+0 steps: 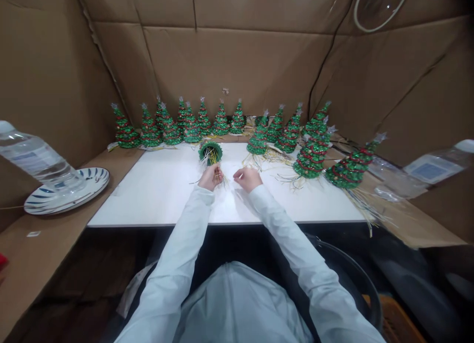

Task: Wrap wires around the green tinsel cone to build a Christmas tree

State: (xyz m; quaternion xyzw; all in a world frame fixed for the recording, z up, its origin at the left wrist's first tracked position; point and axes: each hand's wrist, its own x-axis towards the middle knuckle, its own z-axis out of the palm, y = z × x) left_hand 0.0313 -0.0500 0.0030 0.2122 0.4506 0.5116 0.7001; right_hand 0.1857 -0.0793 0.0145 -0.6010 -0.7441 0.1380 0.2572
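A small green Christmas tree (203, 146) lies on its side on the white board, its hollow base facing me. Thin yellow and white wires (212, 160) come out of that base. My left hand (212, 177) is closed around these wires, just in front of the tree. To its right, my right hand (247, 178) hovers near the board with thumb and fingertips pinched together. Whether anything thin is between those fingertips is too small to make out.
Several finished-looking trees (221, 119) stand along the back; others, with wires trailing, stand at the right, such as a leaning tree (350, 167). A bottle (40, 157) stands on a striped plate (99, 177) at left. Another bottle (429, 167) is at right. Cardboard walls (237, 61) enclose the white board (148, 199).
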